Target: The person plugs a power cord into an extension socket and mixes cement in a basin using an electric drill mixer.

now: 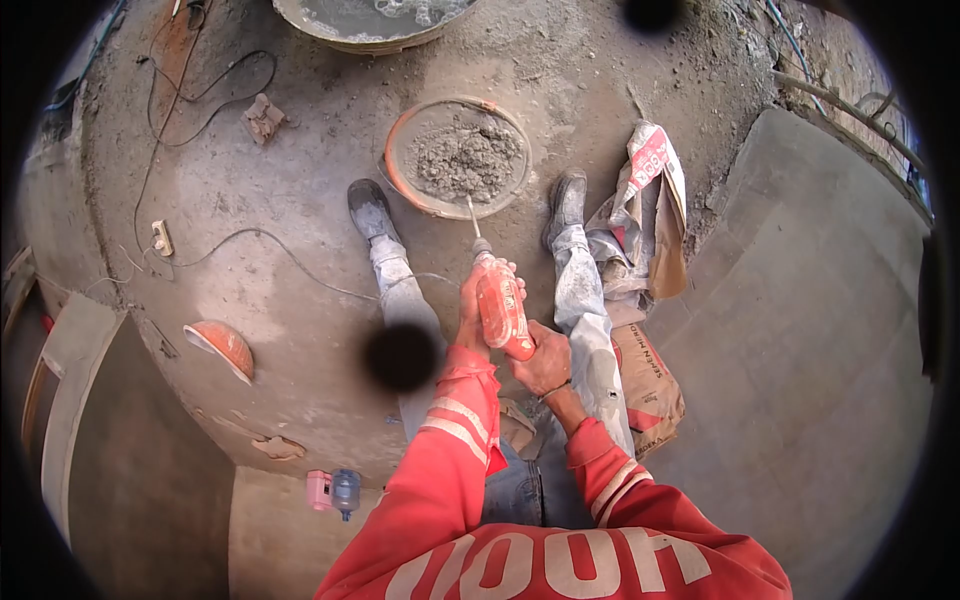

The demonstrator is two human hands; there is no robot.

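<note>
Both of the person's hands are wrapped around a red drill (503,308). The left grip (471,316) curls about its front body, fingers coming round the far side; the right grip (544,361) clasps its rear end, just behind and to the right. Whether a finger presses a trigger cannot be told.

Ahead of the left grip, a thin rod (474,217) runs from the drill over the near edge of a round basin (399,180), its end lost at the lumpy grey mix (470,160). If the rod catches in a stiff clump, the drill could twist in the hands; the left grip, nearer the rod, would probably be jolted first. A low angle could also let the rod knock the basin's rim, and a hard drag might tip or slide it towards the boots, since only the left boot (372,208) and the right boot (567,205) stand close by, one on either side.

A cable (320,284) trails across the floor to the left of the grips, passing the left leg (a dark blot hides part of that leg). A step sideways could snag it. Far beyond the grips, a larger tub (385,45) holds bubbly water; splashes reaching the cable would be a hazard. Right of the right grip, a torn bag (655,205) lies near the right boot, where loose paper could slip underfoot.
</note>
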